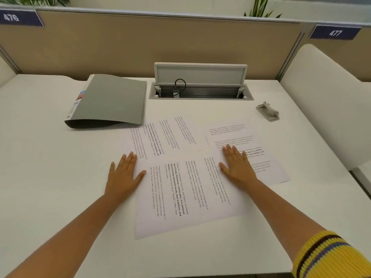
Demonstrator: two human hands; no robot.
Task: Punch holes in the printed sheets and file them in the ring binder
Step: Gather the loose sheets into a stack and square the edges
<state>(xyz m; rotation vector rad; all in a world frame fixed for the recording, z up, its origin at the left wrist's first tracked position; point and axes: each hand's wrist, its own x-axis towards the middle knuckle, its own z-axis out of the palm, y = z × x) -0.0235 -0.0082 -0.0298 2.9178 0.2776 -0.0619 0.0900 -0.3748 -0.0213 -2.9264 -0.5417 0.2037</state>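
Observation:
Three printed sheets lie spread on the white desk: a near sheet (184,195), one behind it (166,137) and one to the right (236,137). My left hand (123,173) lies flat, fingers straight, at the left edge of the near sheet. My right hand (237,165) rests flat where the near and right sheets overlap. The grey ring binder (112,101) lies closed at the back left, its spine to the left. A small grey hole punch (268,112) sits at the back right, away from both hands.
An open cable hatch (200,91) with a raised lid and a black cable is set into the desk (60,167) behind the sheets. A beige partition (140,43) runs along the back. A white chair (329,101) stands at the right.

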